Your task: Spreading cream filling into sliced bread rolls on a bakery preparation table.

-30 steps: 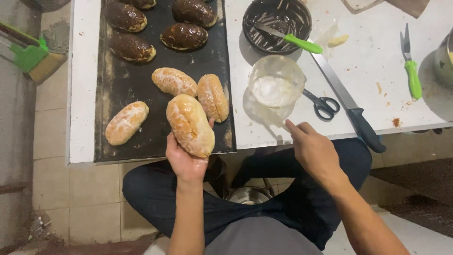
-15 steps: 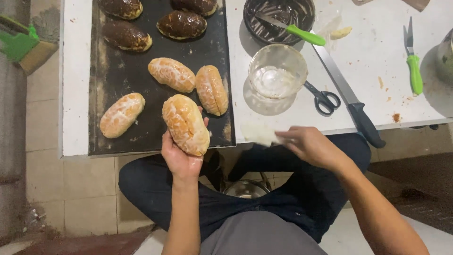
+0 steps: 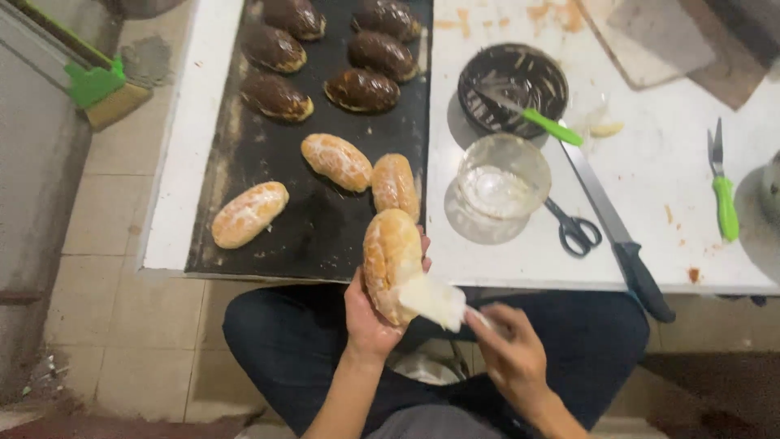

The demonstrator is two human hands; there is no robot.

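My left hand [image 3: 367, 315] holds a long golden bread roll [image 3: 388, 258] upright over my lap, just off the table's front edge. My right hand [image 3: 510, 351] grips a small tool whose tip carries a lump of white cream [image 3: 434, 301], and the cream touches the roll's right side. On the dark baking tray [image 3: 317, 232] lie three plain golden rolls [image 3: 335, 161] near the front and several chocolate-coated rolls [image 3: 361, 89] further back.
On the white table [image 3: 650, 195] stand a clear glass bowl with white cream [image 3: 502, 177], a dark bowl with a green-handled tool [image 3: 513, 89], black scissors [image 3: 574, 230], a long black-handled knife [image 3: 617, 236] and a green-handled knife [image 3: 721, 195]. A green brush [image 3: 97, 85] lies on the tiled floor, left.
My right hand has come off the table's edge with cream on its tool and brought it against the roll. My left hand has drawn the roll back toward my lap.
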